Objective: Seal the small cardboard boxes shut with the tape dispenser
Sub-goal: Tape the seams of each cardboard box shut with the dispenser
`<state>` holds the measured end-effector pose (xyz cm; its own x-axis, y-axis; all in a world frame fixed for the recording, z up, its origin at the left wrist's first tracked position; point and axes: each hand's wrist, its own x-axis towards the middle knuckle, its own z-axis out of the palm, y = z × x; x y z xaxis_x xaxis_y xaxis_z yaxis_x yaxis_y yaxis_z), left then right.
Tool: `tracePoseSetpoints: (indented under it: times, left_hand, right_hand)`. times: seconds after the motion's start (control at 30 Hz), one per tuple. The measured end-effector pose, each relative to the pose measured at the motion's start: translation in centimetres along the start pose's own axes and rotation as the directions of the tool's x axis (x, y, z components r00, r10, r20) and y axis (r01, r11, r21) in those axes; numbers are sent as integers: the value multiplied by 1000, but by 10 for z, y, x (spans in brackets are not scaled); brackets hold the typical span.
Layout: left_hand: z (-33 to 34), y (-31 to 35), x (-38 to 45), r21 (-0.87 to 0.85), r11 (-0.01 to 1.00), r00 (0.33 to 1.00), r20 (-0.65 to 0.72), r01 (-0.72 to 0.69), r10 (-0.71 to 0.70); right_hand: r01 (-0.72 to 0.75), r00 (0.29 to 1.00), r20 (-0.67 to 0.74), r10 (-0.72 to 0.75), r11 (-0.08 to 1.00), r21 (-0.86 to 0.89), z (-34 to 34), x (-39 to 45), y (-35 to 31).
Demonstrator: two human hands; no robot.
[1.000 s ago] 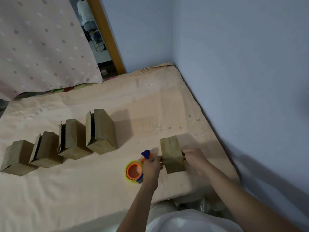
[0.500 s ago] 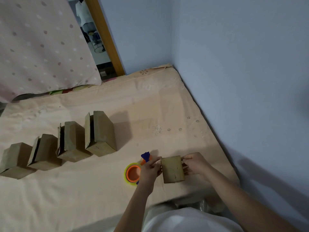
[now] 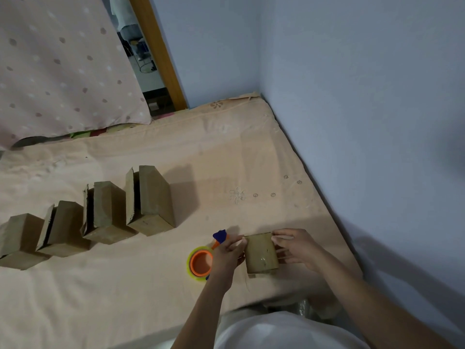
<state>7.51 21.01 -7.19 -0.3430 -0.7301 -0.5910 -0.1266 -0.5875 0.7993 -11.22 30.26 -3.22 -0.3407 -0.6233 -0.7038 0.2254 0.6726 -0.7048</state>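
Both hands hold a small, blocky cardboard box [image 3: 261, 253] near the front right of the peach sheet [image 3: 176, 157]: the left hand [image 3: 227, 255] grips its left side, and the right hand [image 3: 297, 248] curls its fingers around the right side. The box's top face has a glossy patch. The round orange-and-yellow dispenser [image 3: 200, 263], with a blue tip, lies just left of the left hand; four matte brown boxes [image 3: 151, 197] stand in a row further left.

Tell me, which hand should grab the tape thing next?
The left hand, probably. It is right beside the tape dispenser and looks to touch it, while the right hand holds the far side of the small box.
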Motion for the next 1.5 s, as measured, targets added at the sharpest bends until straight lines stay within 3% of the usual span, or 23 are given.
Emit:
tracePoseSetpoints:
  times: [0.3, 0.5, 0.8, 0.93, 1.03, 1.5]
  left_hand:
    - [7, -1, 12, 64, 998, 999, -49, -5, 8]
    - [1, -3, 7, 11, 999, 999, 7, -44, 44]
    - [12, -3, 14, 92, 996, 997, -75, -5, 12]
    - [13, -1, 11, 164, 984, 995, -56, -70, 80]
    - [12, -2, 5, 236, 952, 981, 15, -193, 195]
    - [5, 4, -4, 74, 972, 971, 103, -222, 214]
  right_hand:
    - [-50, 998, -28, 52, 997, 62, 9, 2, -10]
    - [-59, 997, 62, 52, 991, 121, 2, -2, -8]
    - [-8, 998, -60, 12, 998, 62, 13, 4, -6]
    - [39, 994, -100, -34, 998, 48, 17, 6, -3]
    - [148, 984, -99, -149, 989, -15, 18, 5, -2]
    - [244, 961, -141, -239, 970, 12, 23, 3, 5]
